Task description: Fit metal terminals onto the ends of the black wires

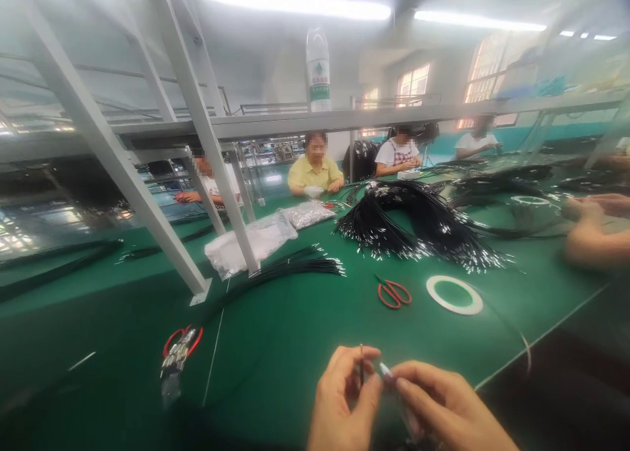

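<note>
At the view's five o'clock, your left hand (347, 395) pinches a thin dark cable (361, 365), your right hand (440, 398) a small white piece (386, 370) just beside it; red-handled scissors (394, 293) lie at your hands' twelve o'clock.

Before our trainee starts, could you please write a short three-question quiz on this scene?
1. True or false: in the picture, the white ring lies to the right of the scissors beside it.
2. Which colour shows most on those scissors: A) blue, B) red, C) yellow?
3. Which of the camera wearer's hands pinches the small white piece?

Key: 1. True. 2. B. 3. The right hand.
</note>
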The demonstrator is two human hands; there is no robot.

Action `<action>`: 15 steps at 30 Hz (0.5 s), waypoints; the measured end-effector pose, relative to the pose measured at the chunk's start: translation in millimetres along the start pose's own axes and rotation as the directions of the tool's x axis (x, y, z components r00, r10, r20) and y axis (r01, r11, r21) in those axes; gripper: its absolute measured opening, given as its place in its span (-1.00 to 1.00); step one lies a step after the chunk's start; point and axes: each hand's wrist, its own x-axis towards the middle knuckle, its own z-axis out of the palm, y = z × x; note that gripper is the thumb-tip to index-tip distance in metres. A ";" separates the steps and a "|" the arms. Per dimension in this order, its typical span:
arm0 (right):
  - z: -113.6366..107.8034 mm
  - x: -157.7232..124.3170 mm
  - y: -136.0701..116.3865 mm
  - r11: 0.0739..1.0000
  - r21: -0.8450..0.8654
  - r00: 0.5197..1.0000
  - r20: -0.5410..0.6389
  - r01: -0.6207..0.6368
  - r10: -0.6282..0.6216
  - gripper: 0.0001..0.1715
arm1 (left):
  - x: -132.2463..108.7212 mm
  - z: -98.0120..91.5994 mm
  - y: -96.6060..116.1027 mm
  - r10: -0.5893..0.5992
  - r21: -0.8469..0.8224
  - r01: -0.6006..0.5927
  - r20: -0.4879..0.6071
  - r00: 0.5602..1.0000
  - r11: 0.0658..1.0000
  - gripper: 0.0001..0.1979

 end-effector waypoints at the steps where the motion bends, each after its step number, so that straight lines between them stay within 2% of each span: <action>1: -0.2 -0.9 0.1 1.000 -0.015 1.000 0.005 -0.004 0.004 -0.57 | -0.3 1.6 0.2 0.022 0.057 -0.024 0.038 0.999 0.998 -0.83; 4: -0.7 -2.2 2.1 0.997 -0.066 0.999 0.005 -0.033 0.033 -0.56 | -1.2 5.3 4.1 0.045 0.232 -0.064 0.086 0.995 0.971 -0.84; 8: -3.9 -1.9 5.3 0.996 -0.084 1.000 0.014 0.008 -0.006 -0.61 | -2.3 6.8 8.5 0.153 0.379 -0.149 0.019 0.988 0.913 -0.84; 11: -7.0 -2.0 4.5 0.999 -0.021 0.999 0.017 0.050 -0.049 -0.64 | -2.4 7.7 4.8 0.238 0.399 -0.199 -0.049 0.970 0.895 -0.82; 15: -7.0 -5.7 1.2 0.987 0.156 0.999 0.023 0.045 -0.049 -0.67 | -1.1 11.4 -7.0 0.205 0.336 -0.163 -0.092 0.974 0.928 -0.81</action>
